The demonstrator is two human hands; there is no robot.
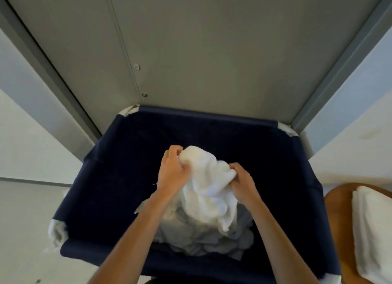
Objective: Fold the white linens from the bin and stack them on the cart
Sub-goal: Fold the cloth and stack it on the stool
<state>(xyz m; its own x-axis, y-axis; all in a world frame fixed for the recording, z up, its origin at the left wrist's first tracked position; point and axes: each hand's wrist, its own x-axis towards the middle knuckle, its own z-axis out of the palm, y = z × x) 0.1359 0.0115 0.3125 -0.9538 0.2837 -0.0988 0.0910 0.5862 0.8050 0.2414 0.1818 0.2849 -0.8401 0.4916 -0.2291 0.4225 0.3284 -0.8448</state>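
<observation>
A crumpled white linen (209, 188) hangs above the dark blue fabric bin (118, 177). My left hand (172, 170) grips its upper left part with curled fingers. My right hand (242, 182) pinches the cloth's right edge. Below them a heap of more white linens (203, 239) lies on the bin's bottom. At the right edge a stack of folded white linens (373, 230) rests on a brown wooden cart surface (337, 211).
A grey door with a metal frame (212, 50) stands right behind the bin. White wall panels flank it on both sides. Pale floor (25, 220) shows at the left of the bin.
</observation>
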